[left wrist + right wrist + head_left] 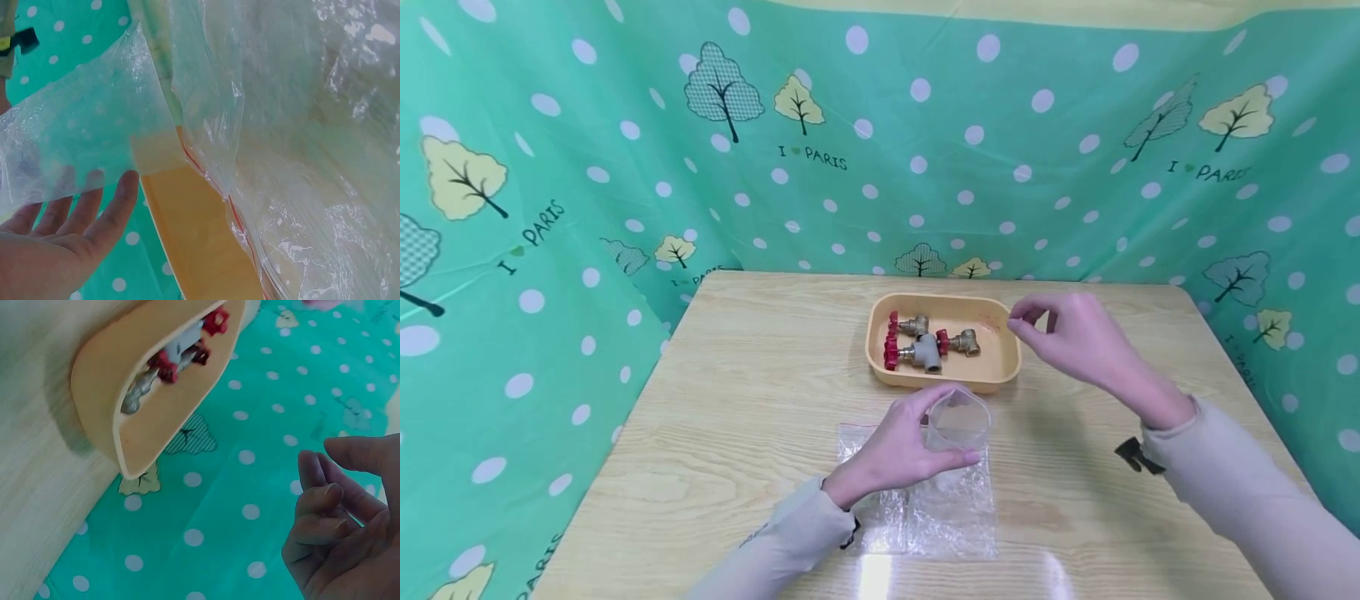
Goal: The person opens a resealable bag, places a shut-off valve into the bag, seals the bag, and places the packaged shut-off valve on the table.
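My left hand (898, 442) is curled round a clear plastic bag (962, 421), whose mouth gapes between thumb and fingers. In the left wrist view the fingers (112, 215) lie along the bag's film (94, 137); the thumb is out of sight there. My right hand (1078, 337) hovers by the right end of a beige tray (940, 381). Its fingers are loosely bent, with nothing between them and the thumb, as the right wrist view shows. Inside the tray lie several red-handled valves, among them a grey-bodied one (927, 354) and a brass one (966, 342).
Flat clear zip bags (951, 521) with a red seal line lie on the wooden table (737, 417) under my left hand. A green dotted cloth (887, 150) hangs behind the table and along both sides.
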A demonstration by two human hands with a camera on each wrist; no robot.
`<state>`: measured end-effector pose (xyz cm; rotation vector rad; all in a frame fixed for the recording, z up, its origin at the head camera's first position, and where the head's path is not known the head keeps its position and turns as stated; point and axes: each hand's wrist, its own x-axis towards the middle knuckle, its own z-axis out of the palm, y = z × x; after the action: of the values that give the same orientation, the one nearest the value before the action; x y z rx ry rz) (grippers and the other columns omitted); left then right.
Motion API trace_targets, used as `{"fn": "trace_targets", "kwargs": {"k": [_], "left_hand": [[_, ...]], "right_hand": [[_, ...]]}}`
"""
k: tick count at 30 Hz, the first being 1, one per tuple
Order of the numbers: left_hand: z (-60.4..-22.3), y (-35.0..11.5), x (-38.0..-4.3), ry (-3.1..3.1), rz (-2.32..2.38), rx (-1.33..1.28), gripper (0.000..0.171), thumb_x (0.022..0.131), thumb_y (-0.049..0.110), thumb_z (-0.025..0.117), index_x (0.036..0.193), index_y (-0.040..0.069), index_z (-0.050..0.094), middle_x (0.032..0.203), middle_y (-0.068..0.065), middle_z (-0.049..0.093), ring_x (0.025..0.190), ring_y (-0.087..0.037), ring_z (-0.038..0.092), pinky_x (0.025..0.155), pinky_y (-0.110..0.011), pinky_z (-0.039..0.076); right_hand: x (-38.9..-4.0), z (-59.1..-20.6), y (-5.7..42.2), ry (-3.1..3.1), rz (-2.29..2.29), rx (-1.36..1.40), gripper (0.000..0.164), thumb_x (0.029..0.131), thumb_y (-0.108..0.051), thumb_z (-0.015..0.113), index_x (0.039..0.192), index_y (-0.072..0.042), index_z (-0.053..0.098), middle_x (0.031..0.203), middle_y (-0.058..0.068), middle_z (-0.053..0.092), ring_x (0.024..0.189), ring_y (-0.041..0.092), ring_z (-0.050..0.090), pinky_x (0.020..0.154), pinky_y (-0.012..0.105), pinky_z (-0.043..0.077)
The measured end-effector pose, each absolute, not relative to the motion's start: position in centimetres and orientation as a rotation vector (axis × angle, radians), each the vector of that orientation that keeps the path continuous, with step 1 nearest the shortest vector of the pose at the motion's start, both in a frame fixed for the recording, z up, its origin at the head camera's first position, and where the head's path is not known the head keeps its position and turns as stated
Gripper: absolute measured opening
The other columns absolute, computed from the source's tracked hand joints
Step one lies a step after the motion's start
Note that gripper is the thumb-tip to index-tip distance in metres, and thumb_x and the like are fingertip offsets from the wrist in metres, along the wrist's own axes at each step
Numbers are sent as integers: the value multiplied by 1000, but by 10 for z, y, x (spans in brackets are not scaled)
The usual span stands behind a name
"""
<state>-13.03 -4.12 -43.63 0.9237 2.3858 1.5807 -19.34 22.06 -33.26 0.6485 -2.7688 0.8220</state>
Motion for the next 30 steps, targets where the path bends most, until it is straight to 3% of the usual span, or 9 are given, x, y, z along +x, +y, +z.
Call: {"fn": "trace_targets", "kwargs": {"k": [4, 11, 18, 30], "left_hand": [[-436, -41, -131, 2384, 1580, 918, 68, 83, 38, 90, 142, 24, 59, 125, 12, 66, 111, -9, 62, 91, -34, 54], [-438, -40, -131, 2367, 1602, 898, 67, 82, 38, 91, 140, 26, 60, 125, 13, 66, 111, -9, 62, 91, -37, 55], [-440, -39, -130, 2324, 1644, 882, 71, 81, 34, 93, 143, 22, 60, 125, 13, 65, 112, -11, 62, 95, -46, 57], [-439, -38, -128, 2391, 1596, 898, 76, 78, 34, 94, 145, 22, 60, 141, 9, 62, 124, -9, 58, 101, -38, 53]], "right_hand": [[-214, -331, 219, -2851, 791, 676, 10, 97, -12, 73, 101, -6, 80, 90, 5, 75, 61, 17, 58, 54, 33, 48], [-242, -334, 205, -3005, 772, 746, 13, 96, -11, 74, 104, -2, 79, 95, 8, 76, 88, 23, 72, 75, 42, 60], [-268, -345, 193, -3132, 674, 759, 19, 93, -8, 76, 109, 2, 76, 98, 12, 76, 88, 25, 72, 80, 43, 62], [-302, -365, 183, -3393, 537, 767, 35, 89, -6, 79, 119, 8, 70, 106, 17, 70, 96, 32, 68, 86, 46, 60]]}}
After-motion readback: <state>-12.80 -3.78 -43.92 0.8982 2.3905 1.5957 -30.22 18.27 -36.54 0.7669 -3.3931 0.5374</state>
